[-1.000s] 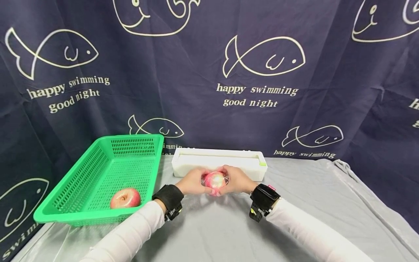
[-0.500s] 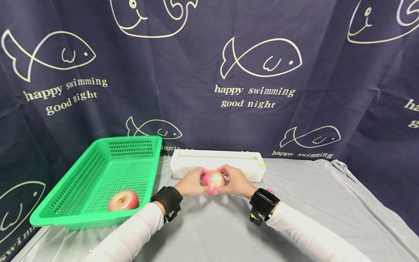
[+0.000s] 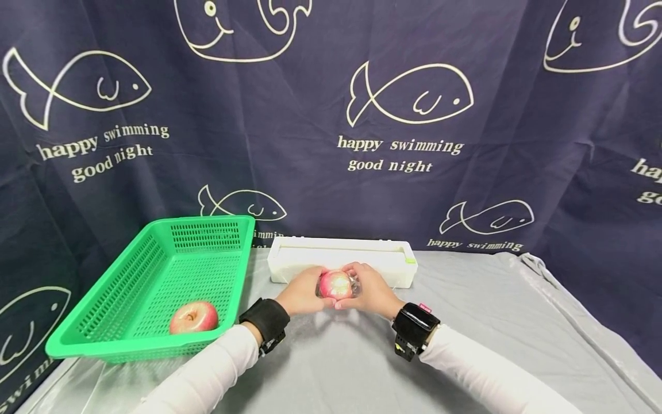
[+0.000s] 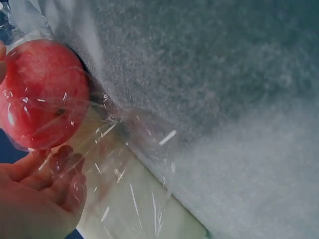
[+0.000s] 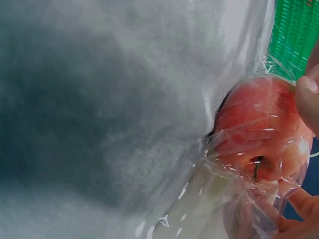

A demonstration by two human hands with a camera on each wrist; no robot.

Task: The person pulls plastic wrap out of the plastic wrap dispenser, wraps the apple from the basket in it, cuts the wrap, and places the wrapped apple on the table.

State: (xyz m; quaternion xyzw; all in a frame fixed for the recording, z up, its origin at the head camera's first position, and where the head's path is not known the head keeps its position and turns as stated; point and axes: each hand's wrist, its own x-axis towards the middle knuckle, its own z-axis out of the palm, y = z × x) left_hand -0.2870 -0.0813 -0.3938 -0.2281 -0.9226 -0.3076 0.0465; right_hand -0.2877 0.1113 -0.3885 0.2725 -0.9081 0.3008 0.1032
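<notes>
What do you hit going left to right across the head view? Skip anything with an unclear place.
Basket → left wristband → left hand → held apple → right hand → right wristband.
Left out for overlap: white box, other apple.

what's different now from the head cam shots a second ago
The thumb tips of the left hand and right hand have moved closer together at the near side of the held apple. Nothing was newly taken hold of or let go; both hands still grip that apple. The other apple, green basket and white box stayed put.
</notes>
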